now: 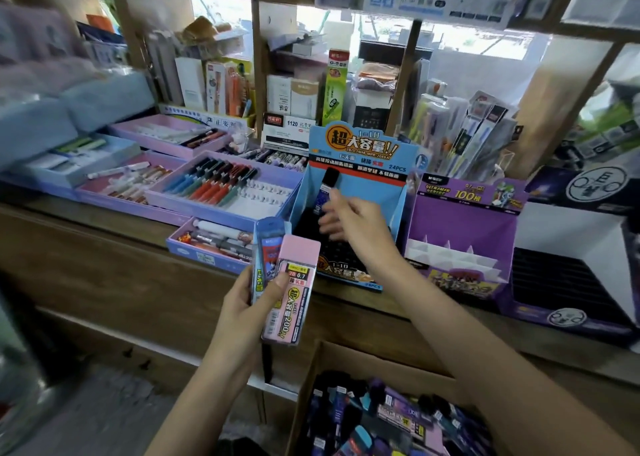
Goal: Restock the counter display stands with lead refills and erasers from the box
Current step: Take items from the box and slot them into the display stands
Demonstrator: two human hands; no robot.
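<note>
Progress looks early to me: the box (346,351) below the counter's (104,233) front edge is crowded with refills (398,417), so I judge most of the stock is yet to go up. On the counter's front edge the blue stand (301,195) is the one being served. Its slots read as a dark grid, and I cannot tell how many are filled. Just beside it to the right, the purple stand (460,220) shows bare white dividers and seems to need a full load. I can pick out no erasers for certain, either in the box or on the stands. My right hand (356,220) reaches forward from the lower right, arm stretched over the box and the counter edge, and is raised inside the blue stand's opening. It pinches a dark refill (325,188) between thumb and forefinger, the pack standing nearly upright against the stand's back panel; the lower fingers are blurred and spread. My left hand (242,303) waits in front of the counter edge, wrist upright, grasping two packs fanned together, a blue pack (268,247) behind and a pink pack (294,292) in front, thumb pressed across the pink one. I judge these two go in next.
</note>
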